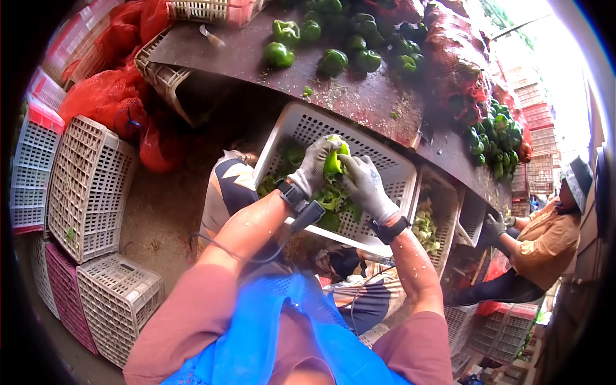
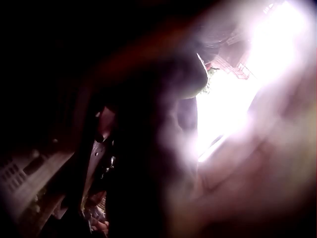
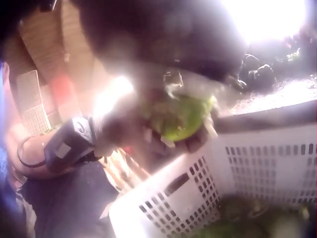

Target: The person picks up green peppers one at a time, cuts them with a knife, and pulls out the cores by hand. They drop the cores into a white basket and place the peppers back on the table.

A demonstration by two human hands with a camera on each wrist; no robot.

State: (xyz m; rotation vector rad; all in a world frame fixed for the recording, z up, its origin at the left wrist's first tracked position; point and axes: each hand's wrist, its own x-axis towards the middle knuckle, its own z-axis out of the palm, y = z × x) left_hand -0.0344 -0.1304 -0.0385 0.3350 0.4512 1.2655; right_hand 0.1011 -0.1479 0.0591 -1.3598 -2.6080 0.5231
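Note:
Over a white slotted crate [image 1: 398,170], a light green bell pepper [image 1: 333,163] is held between two gloved hands. My left hand [image 1: 312,168], in a grey glove, grips it from the left. From the other side my right hand [image 1: 369,186], gloved the same, has its fingers curled at the pepper's right edge. Green pieces [image 1: 330,196] lie below the hands in the crate. The right wrist view shows the pepper [image 3: 183,119] blurred, above the crate's wall [image 3: 168,198]. Dark blur and glare fill most of the left wrist view, hiding the left hand's work.
Several green peppers [image 1: 278,56] lie on the dark table [image 1: 244,54] beyond the crate. A red mesh sack [image 1: 452,51] stands at its right. Another crate with pale scraps [image 1: 425,228] adjoins on the right. Stacked crates [image 1: 90,186] are at left; another person [image 1: 542,240] works at right.

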